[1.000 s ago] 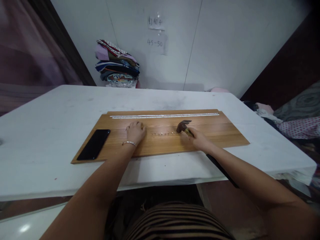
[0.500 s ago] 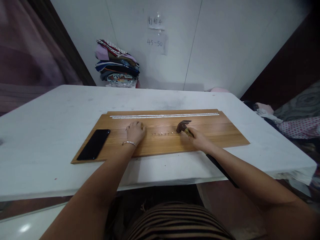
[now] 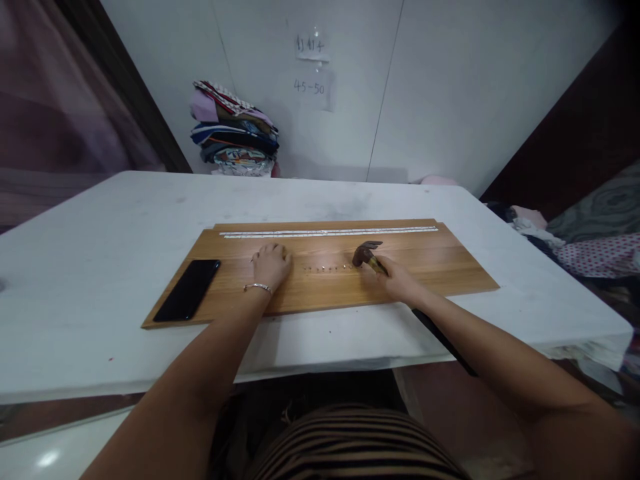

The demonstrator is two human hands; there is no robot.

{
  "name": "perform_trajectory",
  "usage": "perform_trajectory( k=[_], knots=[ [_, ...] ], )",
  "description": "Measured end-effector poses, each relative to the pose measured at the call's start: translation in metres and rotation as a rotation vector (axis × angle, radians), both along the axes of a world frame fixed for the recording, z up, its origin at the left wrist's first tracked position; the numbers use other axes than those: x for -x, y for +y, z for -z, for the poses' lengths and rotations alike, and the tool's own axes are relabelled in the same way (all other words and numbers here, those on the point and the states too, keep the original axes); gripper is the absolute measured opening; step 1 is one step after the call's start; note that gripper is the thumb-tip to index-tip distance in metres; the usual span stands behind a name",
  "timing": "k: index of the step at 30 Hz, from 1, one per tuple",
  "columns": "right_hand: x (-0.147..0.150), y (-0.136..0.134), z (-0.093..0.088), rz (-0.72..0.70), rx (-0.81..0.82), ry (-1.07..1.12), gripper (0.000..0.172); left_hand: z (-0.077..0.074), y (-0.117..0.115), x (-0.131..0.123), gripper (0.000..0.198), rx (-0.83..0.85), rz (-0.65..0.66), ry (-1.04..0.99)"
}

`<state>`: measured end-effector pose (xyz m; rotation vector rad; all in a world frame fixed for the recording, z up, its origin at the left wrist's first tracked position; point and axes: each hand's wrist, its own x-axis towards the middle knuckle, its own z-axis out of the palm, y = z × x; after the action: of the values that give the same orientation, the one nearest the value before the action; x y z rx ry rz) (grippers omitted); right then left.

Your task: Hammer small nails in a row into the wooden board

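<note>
My right hand point(image 3: 399, 279) is closed around the handle of a claw hammer point(image 3: 364, 254). The hammer's head is low over the wooden board point(image 3: 425, 267), at the right end of a row of several small nails point(image 3: 330, 269). Whether the head touches a nail is too small to tell. To the left of the nails, my left hand point(image 3: 271, 265) rests palm down on the board, fingers slightly bent and apart, holding nothing that I can see. Two thin white marked strips point(image 3: 325, 233), ruler-like, lie along the board's far edge.
A black phone point(image 3: 187, 290) lies on the board's left end. The board sits on a white-covered table point(image 3: 100, 280). Folded clothes point(image 3: 235, 133) are piled at the table's far edge against the wall. More cloth point(image 3: 600, 257) lies beyond the right edge.
Almost nothing differs. Both hands and the hammer stay where they were, and the whole view has shifted very slightly.
</note>
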<state>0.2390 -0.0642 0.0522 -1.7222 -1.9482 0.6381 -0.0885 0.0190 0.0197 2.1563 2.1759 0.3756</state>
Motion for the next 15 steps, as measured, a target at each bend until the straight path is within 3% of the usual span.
perform_trajectory(
  k=[15],
  knots=[
    [0.0001,-0.0012,-0.0004,0.000,0.013,0.019,0.032,-0.0009,-0.0003,-0.0006,0.039,0.011,0.002,0.017]
  ],
)
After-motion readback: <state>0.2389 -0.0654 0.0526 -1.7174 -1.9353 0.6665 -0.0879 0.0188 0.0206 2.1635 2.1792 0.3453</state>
